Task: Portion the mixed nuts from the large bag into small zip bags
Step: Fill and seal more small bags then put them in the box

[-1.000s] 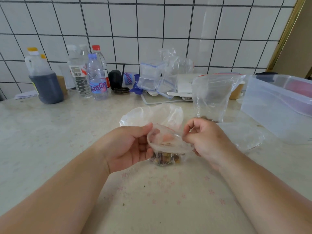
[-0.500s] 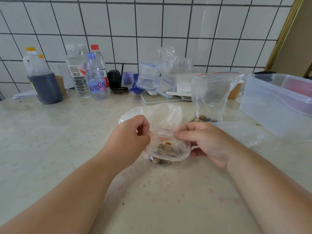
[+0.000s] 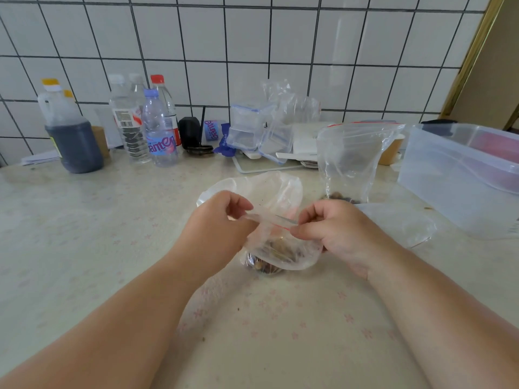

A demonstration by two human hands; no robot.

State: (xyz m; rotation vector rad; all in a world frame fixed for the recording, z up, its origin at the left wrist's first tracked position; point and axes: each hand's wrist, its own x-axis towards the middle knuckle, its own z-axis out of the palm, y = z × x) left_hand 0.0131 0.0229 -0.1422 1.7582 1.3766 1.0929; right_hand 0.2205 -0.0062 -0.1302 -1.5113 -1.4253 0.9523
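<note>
A small clear zip bag (image 3: 280,252) with mixed nuts in its bottom rests on the counter at the centre. My left hand (image 3: 216,228) pinches the left end of its red-lined zip strip. My right hand (image 3: 334,234) pinches the right end, so the top edge is pulled flat between them. The large zip bag (image 3: 351,158) stands upright behind my right hand, mouth open, with a few nuts left at its bottom. Another clear plastic bag (image 3: 269,186) lies just behind my hands.
Bottles (image 3: 160,130) and a dark jug (image 3: 73,138) stand at the back left by the tiled wall. Small clear boxes (image 3: 250,124) and a tray sit at the back centre. A large translucent plastic tub (image 3: 463,175) fills the right side. A flat plastic bag (image 3: 398,223) lies right of my hand.
The small bag's mouth, round and open a second ago, is now pulled flat. Both hands shifted to its two ends and drew apart along the zip strip.
</note>
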